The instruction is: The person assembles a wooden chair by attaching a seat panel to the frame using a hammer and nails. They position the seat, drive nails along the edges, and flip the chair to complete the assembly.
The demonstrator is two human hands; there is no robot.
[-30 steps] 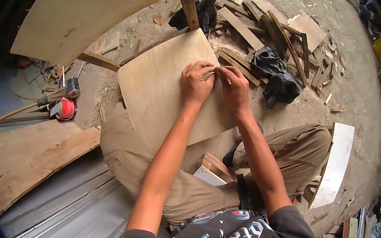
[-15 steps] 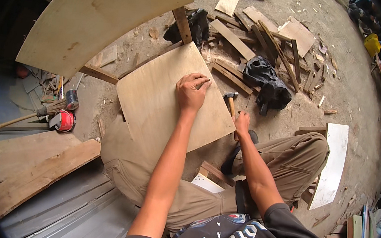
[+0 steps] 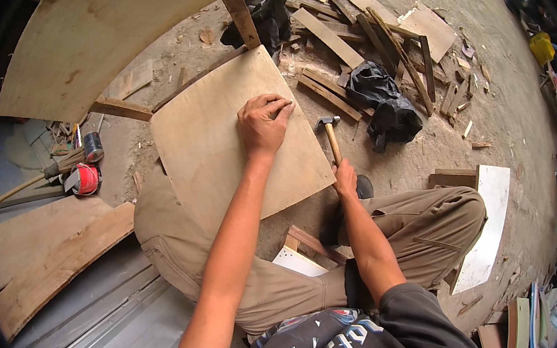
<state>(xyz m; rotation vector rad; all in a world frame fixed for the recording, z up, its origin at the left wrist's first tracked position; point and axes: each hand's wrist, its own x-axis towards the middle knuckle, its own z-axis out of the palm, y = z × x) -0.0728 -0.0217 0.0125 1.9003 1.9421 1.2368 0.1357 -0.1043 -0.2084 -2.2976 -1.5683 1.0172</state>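
A pale plywood panel [image 3: 208, 133] lies tilted across my left thigh and a wooden frame with legs. My left hand [image 3: 263, 123] rests on the panel near its right edge. Its thumb and forefinger are pinched together around something too small to make out. My right hand [image 3: 346, 178] is closed around the wooden handle of a hammer [image 3: 333, 141], just off the panel's right corner. The hammer's metal head points away from me, beside the panel's edge and apart from it.
A larger curved plywood sheet [image 3: 103, 33] stands at the upper left. Scrap wood strips [image 3: 330, 40] and a black plastic bag [image 3: 383, 110] litter the floor ahead. To the left are a red container [image 3: 88, 180] and a can [image 3: 94, 146]. A white curved board [image 3: 486, 230] stands right of my knee.
The whole view has shifted slightly, with most things now further left. My right hand has lifted the hammer a little, and more of it shows. My left hand keeps its pinch on the panel.
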